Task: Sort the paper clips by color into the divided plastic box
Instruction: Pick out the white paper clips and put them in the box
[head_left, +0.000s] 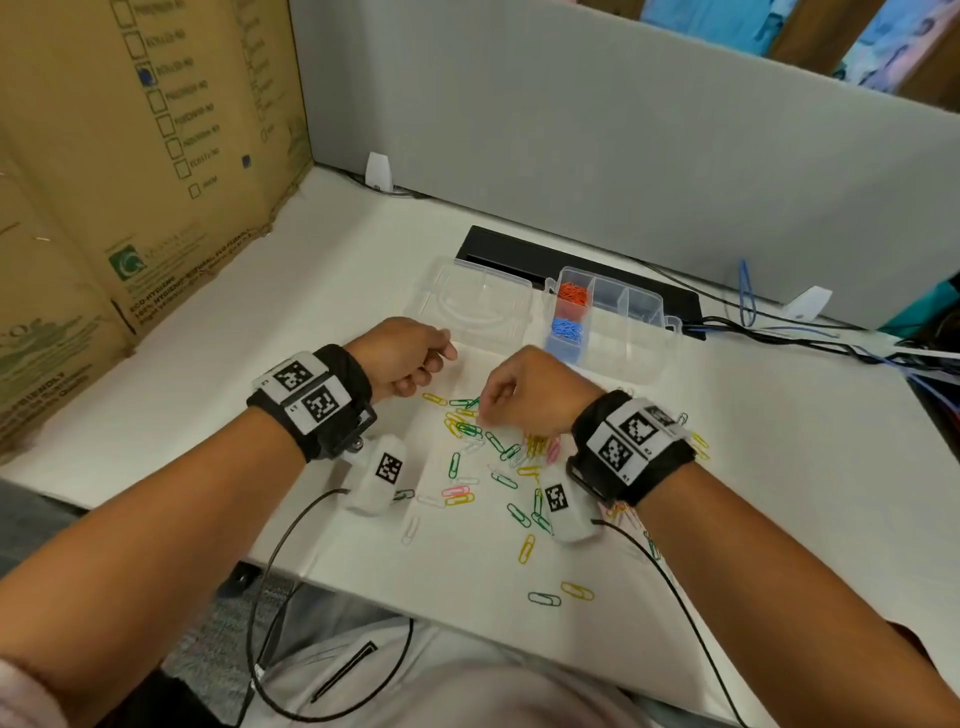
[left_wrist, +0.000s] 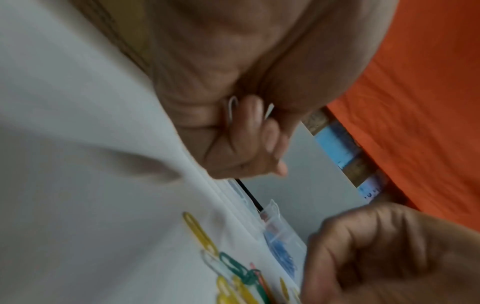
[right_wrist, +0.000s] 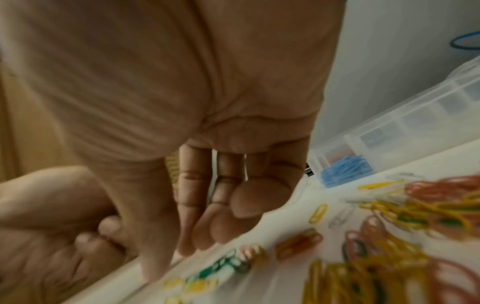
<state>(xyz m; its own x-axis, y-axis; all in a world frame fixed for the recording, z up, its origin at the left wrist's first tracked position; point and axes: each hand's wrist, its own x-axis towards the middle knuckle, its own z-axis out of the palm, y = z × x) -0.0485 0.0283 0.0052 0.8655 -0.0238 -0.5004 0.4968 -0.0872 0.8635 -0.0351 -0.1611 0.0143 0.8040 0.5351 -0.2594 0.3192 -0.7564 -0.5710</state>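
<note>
Loose clips (head_left: 470, 431), box (head_left: 644, 332): sorting part done.
Orange, blue binned; others remain. Left hand (head_left: 402, 358) curled round white clips (left_wrist: 233, 109); right hand (head_left: 524, 389) reaching, fingers loosely spread.

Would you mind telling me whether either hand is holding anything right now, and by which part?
The left hand holds white paper clips tucked inside its curled fingers, one looped end showing. The right hand holds nothing visible.

We saw green, yellow, pink and white wire paper clips (head_left: 470, 430) scattered just before the open clear divided plastic box (head_left: 644, 332), which held orange clips (head_left: 573, 295) and blue clips (head_left: 567, 329) in adjoining compartments.
</note>
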